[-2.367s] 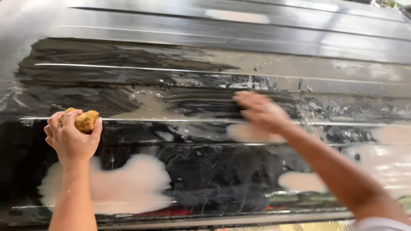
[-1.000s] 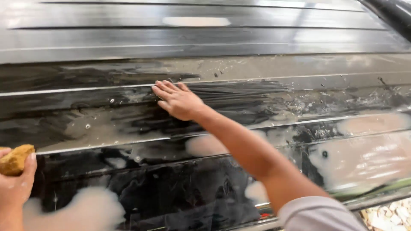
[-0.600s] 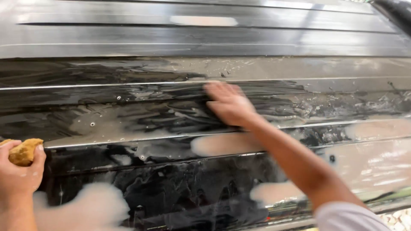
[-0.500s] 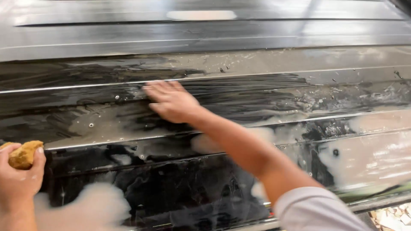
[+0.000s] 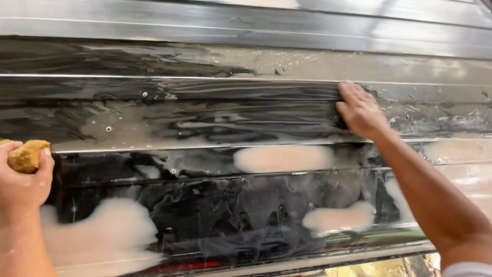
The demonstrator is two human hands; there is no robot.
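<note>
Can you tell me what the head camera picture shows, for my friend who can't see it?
A right hand presses flat on a wet, shiny ribbed metal panel. At the left edge, the left hand grips a yellow-brown sponge.

The right hand [image 5: 361,110] is now far out to the right on the wet metal panel [image 5: 246,31], palm flat on the upper ridge, after sweeping left and right across that same strip moments ago. The arm stretches out straighter, and the sleeve shows only at the bottom corner. The left hand [image 5: 23,182], gripping the sponge [image 5: 26,155], sits a touch higher at the left edge than half a second back.
</note>
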